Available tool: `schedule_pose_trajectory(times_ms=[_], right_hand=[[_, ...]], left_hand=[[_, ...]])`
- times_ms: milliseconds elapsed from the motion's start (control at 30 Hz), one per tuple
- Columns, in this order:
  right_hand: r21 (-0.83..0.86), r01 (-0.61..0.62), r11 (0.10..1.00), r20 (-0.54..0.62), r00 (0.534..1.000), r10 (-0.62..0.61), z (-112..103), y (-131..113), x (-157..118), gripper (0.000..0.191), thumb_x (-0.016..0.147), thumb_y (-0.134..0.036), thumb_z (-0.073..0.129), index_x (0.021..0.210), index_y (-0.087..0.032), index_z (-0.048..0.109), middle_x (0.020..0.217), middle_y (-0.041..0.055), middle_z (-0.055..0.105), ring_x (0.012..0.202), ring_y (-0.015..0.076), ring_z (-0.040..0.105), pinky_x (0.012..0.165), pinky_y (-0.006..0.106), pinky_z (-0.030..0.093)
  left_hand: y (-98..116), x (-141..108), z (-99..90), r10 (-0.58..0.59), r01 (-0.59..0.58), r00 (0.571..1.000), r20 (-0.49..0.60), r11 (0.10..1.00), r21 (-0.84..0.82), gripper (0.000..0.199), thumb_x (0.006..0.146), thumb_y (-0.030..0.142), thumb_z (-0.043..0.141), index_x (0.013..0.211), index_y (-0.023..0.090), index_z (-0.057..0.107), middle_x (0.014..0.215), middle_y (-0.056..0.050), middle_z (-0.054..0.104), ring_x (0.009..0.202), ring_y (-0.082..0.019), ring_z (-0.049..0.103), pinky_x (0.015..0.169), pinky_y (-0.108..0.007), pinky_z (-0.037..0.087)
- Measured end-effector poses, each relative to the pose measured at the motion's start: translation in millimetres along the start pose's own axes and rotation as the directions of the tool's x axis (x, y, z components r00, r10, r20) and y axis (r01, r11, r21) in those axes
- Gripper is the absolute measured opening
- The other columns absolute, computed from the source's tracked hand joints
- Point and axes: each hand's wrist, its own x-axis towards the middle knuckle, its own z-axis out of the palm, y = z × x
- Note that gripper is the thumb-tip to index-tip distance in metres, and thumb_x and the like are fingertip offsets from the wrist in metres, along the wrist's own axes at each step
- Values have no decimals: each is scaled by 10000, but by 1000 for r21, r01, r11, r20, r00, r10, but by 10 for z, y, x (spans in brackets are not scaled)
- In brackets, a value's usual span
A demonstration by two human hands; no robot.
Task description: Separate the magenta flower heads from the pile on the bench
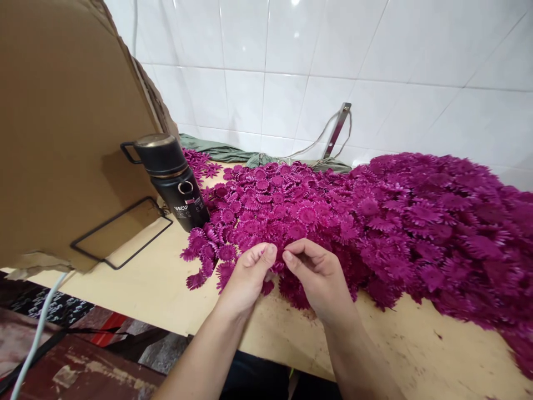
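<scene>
Flowers [416, 233] lay heaped on the counter [437, 347], mainly from eleven round to three o'clock of the hands. Left grip [251, 273] and right grip [320, 276], near each other, had fingertips together; whether they pinched anything, I couldn't tell. The bottle [169, 180] stood at ten o'clock.

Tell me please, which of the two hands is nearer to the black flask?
The left hand: the black flask stands beyond it to the left, while the right hand is farther away.
</scene>
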Motion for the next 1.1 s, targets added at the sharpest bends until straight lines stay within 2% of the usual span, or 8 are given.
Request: schedule_pose_trajectory(times_ms=[100,167,333,467,600,800,933,1100], right_hand=[[-72,50,996,-329,942,-71,-244,-26,42,141,747,-301,625,653,-204,582,600,-14,554,551,124,494,513,251,415],[-107,69,992,-424,899,-109,-374,-89,32,130,791,-328,606,723,-218,585,642,-5,571,578,133,522,527,259,439],[-82,49,995,-94,994,-56,-299,-167,-10,127,768,-308,626,842,-223,569,712,6,599,650,155,589,593,298,511],[-160,18,987,-97,995,-34,-195,-14,16,283,750,-326,623,1003,-214,562,901,50,610,838,184,596,758,355,518],[-263,128,956,-30,990,-141,-131,7,-10,341,797,-302,580,1129,-229,555,1184,94,543,1085,225,519,932,430,438],[-33,-31,999,231,972,38,109,-67,-18,144,776,-276,580,891,-195,609,812,32,649,745,161,607,696,319,511],[97,-91,991,106,991,80,117,-10,41,133,716,-299,624,677,-195,550,584,-38,519,535,101,479,500,225,420],[224,-121,967,-189,968,165,-61,4,99,235,660,-366,693,692,-198,533,589,-52,503,542,94,477,544,229,439]], left_hand=[[103,-26,-171,116,-122,988,-98,991,-62,542,518,643,710,514,175,438,466,71,382,450,-63,321,479,-207,310],[169,-24,-283,201,-209,967,-153,977,-37,502,522,597,741,525,170,477,467,66,420,457,-65,347,492,-206,330],[171,26,-287,176,-170,984,-38,976,136,347,571,445,777,697,162,620,608,36,567,558,-86,476,557,-201,391],[124,14,-189,137,-132,991,-16,976,174,290,594,383,767,736,160,646,655,15,604,587,-105,520,579,-219,431],[82,27,-174,142,-140,990,4,976,165,294,602,391,760,656,147,605,620,24,572,548,-86,479,537,-205,407],[13,92,-111,157,-154,988,-3,975,161,495,594,545,718,493,162,420,477,79,346,454,-51,296,450,-185,268],[6,93,-137,164,-171,985,55,966,192,571,593,649,652,453,174,368,440,81,288,429,-52,230,426,-207,203],[24,114,-294,210,-193,977,-40,946,260,508,637,620,635,495,168,451,469,62,367,451,-65,292,450,-210,257]])
